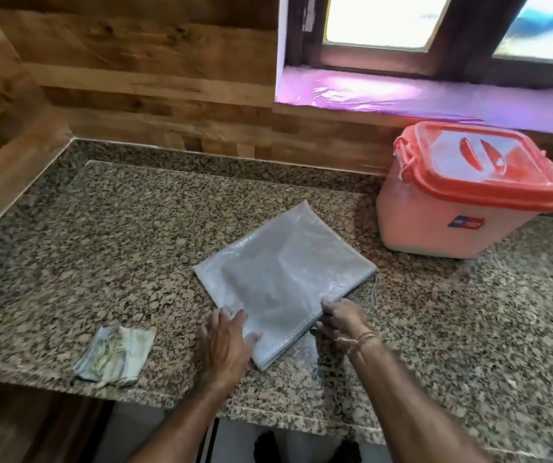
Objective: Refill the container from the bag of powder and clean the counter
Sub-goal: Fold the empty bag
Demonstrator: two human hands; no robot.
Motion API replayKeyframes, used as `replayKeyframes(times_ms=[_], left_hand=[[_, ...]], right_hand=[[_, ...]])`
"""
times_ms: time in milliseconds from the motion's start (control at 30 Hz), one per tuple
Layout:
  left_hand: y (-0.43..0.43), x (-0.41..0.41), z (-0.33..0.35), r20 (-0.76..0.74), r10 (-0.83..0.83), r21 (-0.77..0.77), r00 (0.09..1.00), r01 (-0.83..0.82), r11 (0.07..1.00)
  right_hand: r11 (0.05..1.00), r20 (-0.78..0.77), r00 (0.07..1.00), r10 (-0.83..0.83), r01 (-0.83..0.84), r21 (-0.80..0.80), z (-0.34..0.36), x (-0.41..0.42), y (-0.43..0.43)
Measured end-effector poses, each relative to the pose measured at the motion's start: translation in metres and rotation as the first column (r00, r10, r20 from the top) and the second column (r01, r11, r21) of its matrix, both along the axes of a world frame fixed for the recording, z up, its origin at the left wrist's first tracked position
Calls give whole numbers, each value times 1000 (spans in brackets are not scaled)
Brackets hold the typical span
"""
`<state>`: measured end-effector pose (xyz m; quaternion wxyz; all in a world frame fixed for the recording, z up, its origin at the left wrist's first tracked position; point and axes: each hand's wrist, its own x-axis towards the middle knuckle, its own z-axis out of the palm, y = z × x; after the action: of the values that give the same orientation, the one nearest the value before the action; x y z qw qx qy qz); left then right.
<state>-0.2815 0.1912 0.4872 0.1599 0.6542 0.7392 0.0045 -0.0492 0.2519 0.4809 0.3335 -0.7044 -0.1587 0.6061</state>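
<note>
Left hand (226,342): fingers straight, palm down, pressing flat on the near left edge of the bag (285,279); forearm reaches in from below.
Right hand (341,320): fingers curled, pinching the bag's near right edge; thread band on the wrist.
Bag: flat, folded, mid-counter (84,228).
Cloth (114,355): crumpled, near the front edge, left of the hands.
Container (462,195): lid (482,162) on, far right, below the window sill (402,95), apart from the bag.
</note>
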Motion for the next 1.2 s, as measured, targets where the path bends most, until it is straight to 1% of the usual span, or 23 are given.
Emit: replayKeyframes(times_ms=[67, 100, 200, 267, 367, 400, 500, 533, 633, 700, 800, 867, 933, 967, 1033, 1100, 1200], left_hand=[[14, -1, 4, 24, 21, 3, 999, -21, 1000], [23, -2, 4, 37, 51, 6, 998, -51, 999], [51, -6, 8, 50, 151, -32, 987, -149, 988], [67, -3, 10, 91, 194, -86, 977, -186, 979], [86, 1, 2, 290, 260, -129, 921, -232, 964], [90, 3, -1, 334, 294, -160, 896, -253, 954], [86, 6, -6, 402, 398, -265, 824, -312, 912], [84, 5, -10, 435, 425, -281, 794, -329, 901], [79, -5, -23, 509, 505, -348, 697, -369, 862], [75, -14, -25, 553, 538, -391, 637, -372, 842], [73, -17, -6, 633, 543, -360, 552, -411, 838], [81, -17, 22, 718, 498, -284, 486, -448, 848], [92, -16, 53, 797, 428, -197, 427, -486, 852], [95, -12, 70, 832, 389, -154, 396, -509, 847], [94, -7, 96, 886, 307, -82, 348, -535, 841], [82, 0, 105, 883, 278, -43, 378, -525, 850], [49, 11, 84, 821, 330, -53, 465, -514, 856]], right_hand=[[998, 140, 989, 40, -47, 46, 0, 11, -4], [993, 203, 975, 85, -100, 66, -2, 21, -7], [965, 333, 915, 227, -258, 51, 0, 51, -14], [951, 362, 894, 265, -305, 58, 1, 67, -15], [938, 407, 867, 287, -340, 63, 4, 79, -16], [941, 425, 861, 278, -334, 60, 6, 80, -17], [958, 451, 859, 243, -284, 25, 10, 86, -23], [961, 431, 866, 252, -276, -6, 9, 89, -27], [958, 301, 909, 288, -266, -111, 13, 95, -41], [955, 246, 923, 295, -273, -119, 18, 92, -42], [977, 186, 961, 204, -213, 29, 37, 84, -27], [969, 124, 980, 158, -178, 171, 60, 81, -9], [941, 48, 991, 124, -132, 313, 84, 85, 10], [920, 7, 992, 126, -120, 372, 95, 87, 19], [893, -30, 985, 171, -142, 428, 113, 92, 31], [895, -22, 984, 178, -153, 418, 119, 99, 35], [918, 36, 977, 210, -210, 335, 101, 118, 25]])
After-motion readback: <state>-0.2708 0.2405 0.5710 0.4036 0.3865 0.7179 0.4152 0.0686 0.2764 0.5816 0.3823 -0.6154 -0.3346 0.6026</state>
